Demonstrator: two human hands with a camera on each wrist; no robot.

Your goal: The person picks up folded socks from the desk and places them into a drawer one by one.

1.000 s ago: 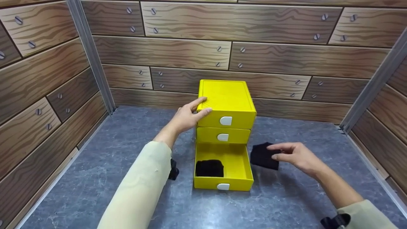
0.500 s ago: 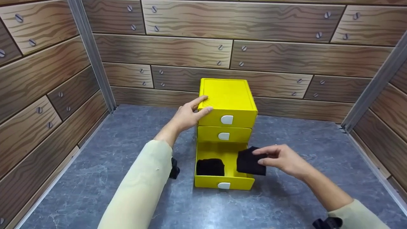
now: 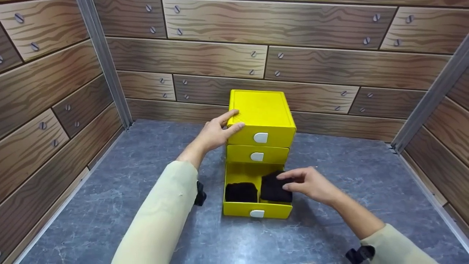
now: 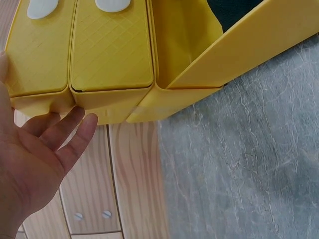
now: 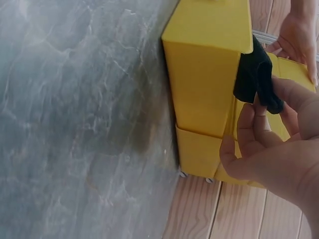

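A yellow drawer cabinet (image 3: 262, 108) with white pulls stands mid-table; its lowest drawer (image 3: 257, 211) is pulled out. My left hand (image 3: 214, 135) rests on the cabinet's upper left edge, index finger on top and thumb at the front. In the left wrist view, other fingers (image 4: 79, 142) touch the side. A folded black cloth (image 3: 242, 192) lies in the drawer's left part. My right hand (image 3: 311, 185) pinches a second folded black cloth (image 3: 273, 189) between thumb and fingers, over the drawer's right part. In the right wrist view this cloth (image 5: 251, 74) is partly behind the drawer wall.
The grey marbled tabletop (image 3: 154, 220) surrounds the cabinet. Wood-patterned walls (image 3: 216, 58) stand at the back and both sides, with metal corner posts (image 3: 106, 66). The cabinet's upper two drawers (image 3: 273, 156) are pushed in.
My right hand has moved left with the black cloth, from beside the cabinet to over the drawer's right part. The left hand has stayed on the cabinet.
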